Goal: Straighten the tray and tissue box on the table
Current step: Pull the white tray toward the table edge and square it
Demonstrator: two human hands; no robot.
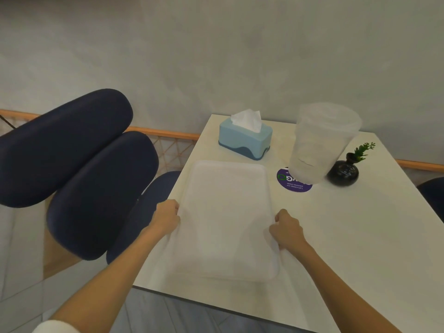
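Observation:
A white rectangular tray [225, 219] lies flat on the white table [360, 236], along the table's left side. My left hand [168, 216] grips the tray's left rim and my right hand [287, 230] grips its right rim, both with fingers curled closed. Just beyond the tray's far edge stands a light blue tissue box [245, 141] with a darker blue base and a white tissue sticking out of the top. The box is turned at a slight angle to the tray.
A clear plastic container [319, 145] stands on a round purple sticker [294, 183] right of the tray. A small black vase with a green sprig [343, 173] sits beside it. Dark blue chairs [96, 183] crowd the table's left edge; a wall rises behind.

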